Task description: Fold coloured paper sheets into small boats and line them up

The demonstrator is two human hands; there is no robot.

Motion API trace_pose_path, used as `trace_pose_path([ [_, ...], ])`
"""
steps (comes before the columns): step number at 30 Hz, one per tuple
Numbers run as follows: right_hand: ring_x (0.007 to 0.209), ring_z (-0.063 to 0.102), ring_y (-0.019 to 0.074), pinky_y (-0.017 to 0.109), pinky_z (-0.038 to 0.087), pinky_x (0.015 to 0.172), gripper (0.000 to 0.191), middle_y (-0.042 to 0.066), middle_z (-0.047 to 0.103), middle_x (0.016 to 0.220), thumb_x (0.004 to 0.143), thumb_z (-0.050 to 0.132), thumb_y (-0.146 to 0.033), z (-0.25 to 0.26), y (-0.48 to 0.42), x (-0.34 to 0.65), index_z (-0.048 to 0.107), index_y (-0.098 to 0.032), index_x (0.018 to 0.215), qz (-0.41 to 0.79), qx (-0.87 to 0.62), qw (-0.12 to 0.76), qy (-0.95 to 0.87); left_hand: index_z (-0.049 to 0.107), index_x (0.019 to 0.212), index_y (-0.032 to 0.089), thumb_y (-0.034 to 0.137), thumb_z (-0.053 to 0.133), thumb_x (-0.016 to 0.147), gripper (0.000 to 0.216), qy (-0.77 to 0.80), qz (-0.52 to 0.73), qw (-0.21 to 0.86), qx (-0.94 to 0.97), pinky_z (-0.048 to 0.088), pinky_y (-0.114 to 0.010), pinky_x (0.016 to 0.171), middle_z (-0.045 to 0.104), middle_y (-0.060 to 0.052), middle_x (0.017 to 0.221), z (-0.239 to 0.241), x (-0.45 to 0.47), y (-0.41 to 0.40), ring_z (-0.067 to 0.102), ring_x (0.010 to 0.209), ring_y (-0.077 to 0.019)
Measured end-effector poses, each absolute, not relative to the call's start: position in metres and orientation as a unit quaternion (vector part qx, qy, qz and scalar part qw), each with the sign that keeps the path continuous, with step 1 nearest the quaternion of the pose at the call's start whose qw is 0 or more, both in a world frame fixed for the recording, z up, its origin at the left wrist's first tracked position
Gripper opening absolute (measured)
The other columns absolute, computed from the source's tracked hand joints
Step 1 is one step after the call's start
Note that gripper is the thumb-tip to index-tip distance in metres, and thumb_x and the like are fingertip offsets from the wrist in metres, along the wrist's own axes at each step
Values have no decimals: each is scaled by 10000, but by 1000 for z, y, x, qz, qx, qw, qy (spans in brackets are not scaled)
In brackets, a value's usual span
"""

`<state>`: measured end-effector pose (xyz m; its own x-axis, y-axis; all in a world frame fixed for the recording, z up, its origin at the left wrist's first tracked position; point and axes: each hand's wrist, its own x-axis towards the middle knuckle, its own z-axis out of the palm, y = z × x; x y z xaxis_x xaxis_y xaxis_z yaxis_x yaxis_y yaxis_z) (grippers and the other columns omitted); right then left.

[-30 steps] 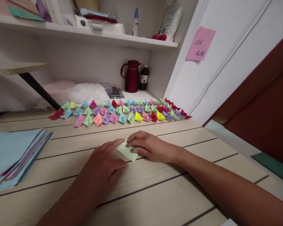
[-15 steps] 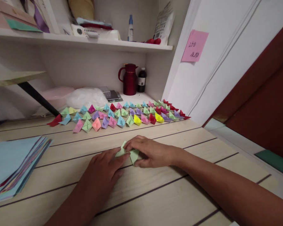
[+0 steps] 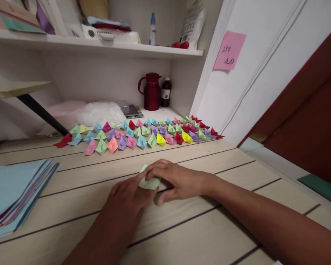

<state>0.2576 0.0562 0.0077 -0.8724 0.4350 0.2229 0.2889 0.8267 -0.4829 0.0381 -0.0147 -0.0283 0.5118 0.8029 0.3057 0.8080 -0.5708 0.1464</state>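
A small piece of light green folded paper (image 3: 150, 183) lies on the wooden tabletop between my two hands. My left hand (image 3: 131, 193) is closed on its left side, index finger along the far part and thumb at the near edge. From the right, my right hand (image 3: 173, 179) reaches over the paper with bent fingers touching its top and far right side. Its thumb stands apart from the paper, near the table, so this hand is open. Fingers cover part of the paper, and its full folded shape is hidden.
Several rows of colourful folded paper boats (image 3: 141, 142) stand beyond my hands. A stack of coloured paper sheets (image 3: 13, 191) lies at the left. Behind are a plastic bag (image 3: 100, 113), a dark red jug (image 3: 151, 92) and a dark bottle (image 3: 166, 92) under a shelf (image 3: 113, 47).
The green paper has turned and shows a flatter, more compact outline. My left hand has shifted slightly right, its index finger now farther up. My right thumb has come away from the paper.
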Motion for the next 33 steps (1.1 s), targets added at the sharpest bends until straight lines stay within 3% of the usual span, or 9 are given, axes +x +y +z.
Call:
trace_pose_path([
  [2, 1130, 493, 237, 371, 411, 976, 472, 94, 593, 1178, 753, 739, -360, 6, 57, 257, 539, -193, 1146, 233, -201, 172, -936, 630, 1176, 347, 156, 522, 824, 415, -473, -161, 0, -866, 476, -494, 926, 539, -52, 1371, -21, 38, -15, 571, 1143, -271],
  [6, 1070, 525, 209, 342, 446, 926, 283, 83, 617, 1114, 823, 644, -205, 0, 57, 253, 545, -195, 1089, 232, -233, 206, -922, 606, 1203, 280, 167, 525, 822, 405, -477, -145, -25, -867, 481, -483, 936, 660, -57, 1206, -5, 40, -15, 605, 1093, -257],
  [9, 1126, 514, 207, 345, 425, 974, 231, 92, 587, 1168, 821, 580, -105, -4, 56, 249, 567, -196, 1033, 213, -235, 221, -922, 617, 1147, 238, 187, 504, 837, 334, -495, -182, -38, -849, 495, -450, 920, 695, -58, 1114, -1, 42, -16, 633, 1020, -240],
  [14, 1199, 492, 184, 331, 399, 1022, 248, 92, 518, 1257, 796, 536, -34, -7, 57, 248, 592, -200, 973, 220, -244, 238, -914, 535, 1257, 253, 213, 527, 812, 448, -518, -206, -42, -829, 452, -478, 972, 585, -84, 1308, -11, 45, -16, 545, 1177, -272],
  [19, 1179, 510, 177, 311, 396, 1014, 237, 88, 520, 1255, 816, 552, -68, -8, 58, 249, 610, -199, 1005, 225, -251, 234, -912, 563, 1241, 258, 227, 534, 816, 427, -565, -142, -63, -810, 377, -547, 1017, 518, -94, 1385, -14, 46, -15, 466, 1259, -297],
  [23, 1145, 513, 216, 386, 365, 994, 184, 79, 537, 1254, 840, 598, -168, -8, 56, 249, 636, -222, 1012, 178, -303, 233, -907, 585, 1203, 251, 251, 542, 817, 389, -593, -145, -72, -789, 340, -543, 1039, 500, -88, 1398, -15, 44, -13, 429, 1287, -290],
  [29, 1050, 523, 233, 400, 334, 903, 178, 59, 623, 1120, 836, 630, -195, -7, 62, 247, 645, -241, 1007, 132, -354, 224, -898, 583, 1172, 251, 263, 553, 825, 348, -585, -185, -78, -786, 338, -516, 1027, 556, -72, 1333, -19, 40, -5, 456, 1250, -269],
  [33, 947, 555, 206, 364, 341, 854, 86, 54, 661, 976, 885, 598, -268, -4, 65, 247, 643, -195, 885, 147, -329, 225, -905, 598, 1122, 229, 208, 558, 819, 306, -597, -204, -99, -769, 361, -491, 1003, 604, -66, 1252, -12, 38, 1, 503, 1192, -252],
])
